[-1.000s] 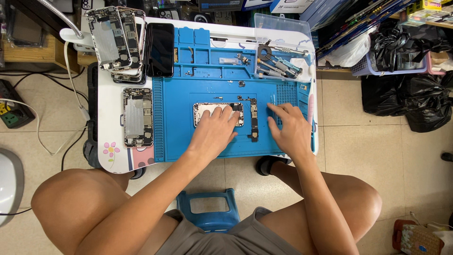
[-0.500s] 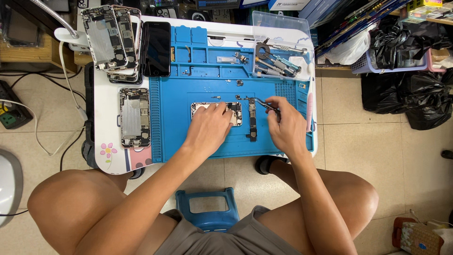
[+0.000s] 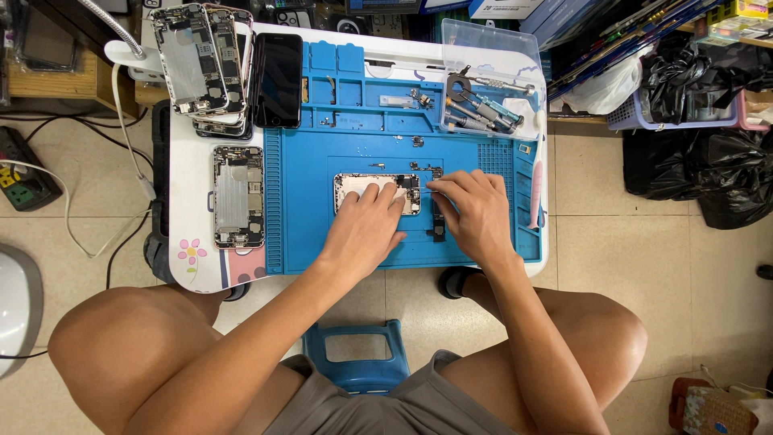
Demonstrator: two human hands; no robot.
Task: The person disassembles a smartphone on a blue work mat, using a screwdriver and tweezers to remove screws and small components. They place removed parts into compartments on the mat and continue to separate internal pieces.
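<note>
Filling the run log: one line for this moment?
left hand: pressing opened phone | right hand: thin tool at phone's edge | surface: blue mat

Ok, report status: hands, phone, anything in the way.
Left hand presses opened phone on blue mat. Right hand at its right end, tool unclear. Loose parts beside it.

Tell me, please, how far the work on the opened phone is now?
Done: the opened silver phone body lies without its screen, small parts beside it on the blue rubber mat. In hand: left hand steadies it; right hand works a thin tool. Left: closing it.
</note>
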